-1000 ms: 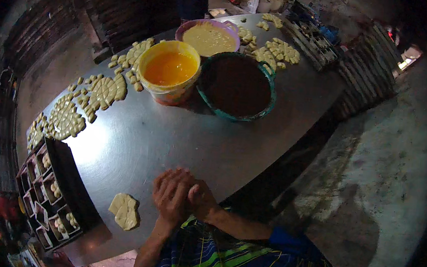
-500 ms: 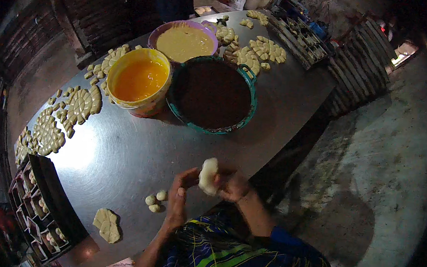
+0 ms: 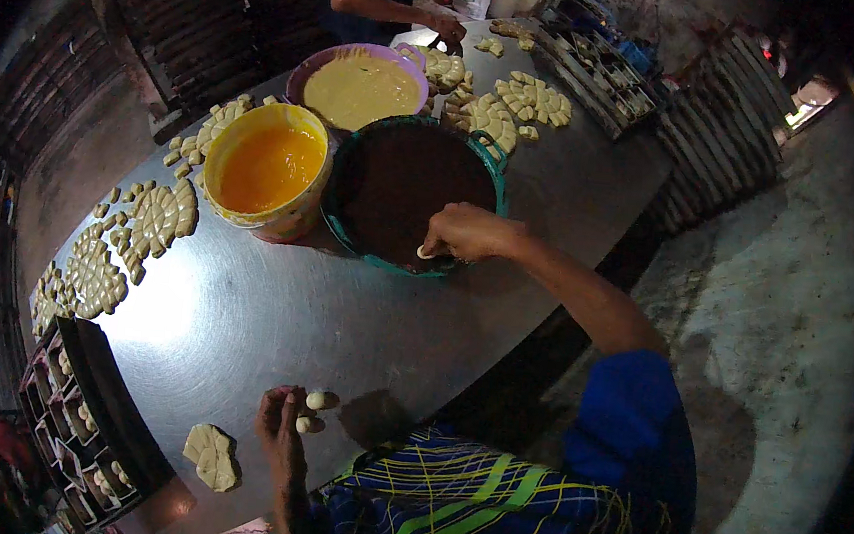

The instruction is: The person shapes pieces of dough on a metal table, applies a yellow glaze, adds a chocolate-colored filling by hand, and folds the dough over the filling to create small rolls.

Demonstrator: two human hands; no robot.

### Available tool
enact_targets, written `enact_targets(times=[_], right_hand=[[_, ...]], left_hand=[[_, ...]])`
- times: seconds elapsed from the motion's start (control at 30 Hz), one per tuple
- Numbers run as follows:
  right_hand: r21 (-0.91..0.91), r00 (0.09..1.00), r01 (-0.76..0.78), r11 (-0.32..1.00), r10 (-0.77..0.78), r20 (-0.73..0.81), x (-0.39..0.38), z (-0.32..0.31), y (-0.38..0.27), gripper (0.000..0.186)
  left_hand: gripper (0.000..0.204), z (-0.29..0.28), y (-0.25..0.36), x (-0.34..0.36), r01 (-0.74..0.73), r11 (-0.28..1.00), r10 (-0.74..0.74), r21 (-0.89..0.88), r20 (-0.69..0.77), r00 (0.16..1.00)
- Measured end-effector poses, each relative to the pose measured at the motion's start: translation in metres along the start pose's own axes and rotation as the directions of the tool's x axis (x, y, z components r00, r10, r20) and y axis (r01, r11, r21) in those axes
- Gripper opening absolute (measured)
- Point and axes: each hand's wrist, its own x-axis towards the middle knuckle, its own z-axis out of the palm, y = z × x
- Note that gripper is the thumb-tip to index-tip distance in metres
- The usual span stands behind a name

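My right hand (image 3: 472,232) reaches over the near rim of a teal basin (image 3: 502,185) of dark brown filling. Its fingers are pinched on a small pale piece of dough (image 3: 428,254), mostly hidden by the hand. By the table's near edge, my left hand (image 3: 281,424) is low over the metal, thumb and fingers drawn together. What lies between them, if anything, is hidden. Just right of its fingertips sit two round dough balls (image 3: 315,400). A flat, creased lump of dough (image 3: 212,457) lies to the left of that hand.
Next to the basin stand a yellow bucket (image 3: 217,155) of orange liquid and a purple basin (image 3: 294,84) of pale batter. Cut dough pieces (image 3: 98,269) line the left edge of the metal table (image 3: 373,313). A compartmented tray (image 3: 57,409) stands at left. Another person (image 3: 372,4) works at the far end.
My right hand has moved away and forward to the teal basin. My left hand has dropped left to the dough balls; one of three is now out of sight. The other person's arm reaches nearer.
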Motion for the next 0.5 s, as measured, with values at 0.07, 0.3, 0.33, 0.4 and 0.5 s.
enact_targets(times=[0.07,0.3,0.33,0.4,0.5], right_hand=[[-0.024,0.997,-0.029,0.999,0.031,0.065,0.006,-0.005,-0.01,0.021],[0.044,0.988,-0.025,0.999,0.018,0.153,0.004,-0.014,-0.014,0.025],[0.072,0.994,0.013,0.997,-0.02,0.106,0.002,-0.009,-0.008,0.025],[0.103,0.998,0.041,0.994,-0.046,0.053,-0.004,-0.006,-0.006,0.029],[0.124,0.997,0.066,0.99,-0.069,0.018,-0.015,-0.004,-0.008,0.032]], left_hand=[[0.02,-0.001,-0.001,-0.003,0.005,1.0,-0.005,-0.016,-0.002,1.0],[0.018,-0.007,-0.019,-0.005,0.043,0.999,-0.043,-0.016,-0.012,0.999],[0.017,-0.008,-0.021,-0.003,0.024,1.0,-0.024,0.011,-0.001,1.0],[0.017,-0.006,-0.018,-0.004,0.089,0.994,-0.089,-0.061,0.011,0.996],[0.017,-0.008,-0.026,-0.002,0.089,0.992,-0.088,-0.087,0.009,0.996]])
